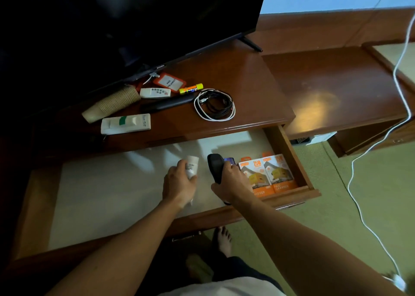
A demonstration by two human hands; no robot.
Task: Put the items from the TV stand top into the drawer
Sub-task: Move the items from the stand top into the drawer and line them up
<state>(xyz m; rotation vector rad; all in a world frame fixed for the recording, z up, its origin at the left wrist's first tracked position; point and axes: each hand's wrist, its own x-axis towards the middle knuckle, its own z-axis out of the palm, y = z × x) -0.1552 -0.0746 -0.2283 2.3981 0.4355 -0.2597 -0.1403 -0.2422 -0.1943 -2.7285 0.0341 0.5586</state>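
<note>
The drawer is pulled out, pale-lined inside. Over its middle, my left hand grips a small white bottle. Just to the right, my right hand holds a black device with a small purple object behind it. Two orange charger boxes lie in the drawer's right end. On the TV stand top remain a coiled cable bundle, a black remote, a white remote, a white tube, a glue stick, an orange card holder and a paper cup stack.
A large dark TV stands at the back of the stand top. A lower wooden desk adjoins on the right. A white cable trails over it down to the green floor. My bare foot is below the drawer front.
</note>
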